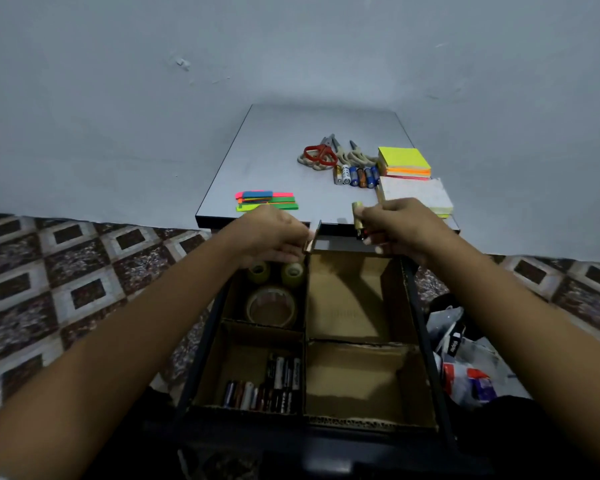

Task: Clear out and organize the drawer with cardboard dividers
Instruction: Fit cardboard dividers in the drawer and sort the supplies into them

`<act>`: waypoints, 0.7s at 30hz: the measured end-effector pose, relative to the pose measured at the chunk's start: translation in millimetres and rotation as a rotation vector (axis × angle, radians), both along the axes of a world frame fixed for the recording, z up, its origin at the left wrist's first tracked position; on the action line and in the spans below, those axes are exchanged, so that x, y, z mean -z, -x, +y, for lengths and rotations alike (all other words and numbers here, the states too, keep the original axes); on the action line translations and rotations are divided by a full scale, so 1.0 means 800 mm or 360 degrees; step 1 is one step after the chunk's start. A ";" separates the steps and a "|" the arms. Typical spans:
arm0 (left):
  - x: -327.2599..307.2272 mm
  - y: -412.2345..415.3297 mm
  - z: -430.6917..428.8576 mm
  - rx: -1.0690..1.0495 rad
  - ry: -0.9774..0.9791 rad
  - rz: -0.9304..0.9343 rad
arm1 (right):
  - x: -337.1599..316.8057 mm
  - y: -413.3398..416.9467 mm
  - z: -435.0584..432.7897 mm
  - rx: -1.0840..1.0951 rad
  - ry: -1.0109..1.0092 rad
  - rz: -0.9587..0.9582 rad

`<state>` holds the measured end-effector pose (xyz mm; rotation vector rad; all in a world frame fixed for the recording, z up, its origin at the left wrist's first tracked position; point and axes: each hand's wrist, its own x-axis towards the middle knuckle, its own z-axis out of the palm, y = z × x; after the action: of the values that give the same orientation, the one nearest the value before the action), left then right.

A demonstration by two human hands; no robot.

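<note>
Drawer (427,341) stands pulled open below the bench (284,157), split by cardboard dividers (305,344) into four compartments. Left hand (274,237), fingers curled, pinches the top edge of the cardboard dividers at the drawer's 12 o'clock end. Right hand (395,226), at 1 o'clock, fingers curled, grips a gold battery (357,216) upright above the far rim. Tape rolls (272,306) lie in the 10 o'clock compartment, just under the left hand; loose batteries (267,386) at 7 o'clock.
</note>
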<state>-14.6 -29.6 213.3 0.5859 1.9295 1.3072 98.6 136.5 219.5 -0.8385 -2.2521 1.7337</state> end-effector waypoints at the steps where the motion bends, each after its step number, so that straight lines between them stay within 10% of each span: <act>1: 0.009 -0.004 -0.013 0.0025 0.0013 -0.0017 | 0.008 -0.007 -0.008 -0.0026 0.0084 -0.0002; 9: 0.109 -0.037 -0.083 0.0014 0.0431 -0.0120 | 0.098 -0.048 -0.071 -0.0193 0.0324 -0.0220; 21: 0.198 -0.045 -0.080 0.0170 0.1053 0.0556 | 0.157 -0.083 -0.112 0.0027 0.0306 -0.0264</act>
<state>21.8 -93.6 55.0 0.5826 2.4055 0.4547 165.2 47.2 94.0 -1.0743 -2.1940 1.9640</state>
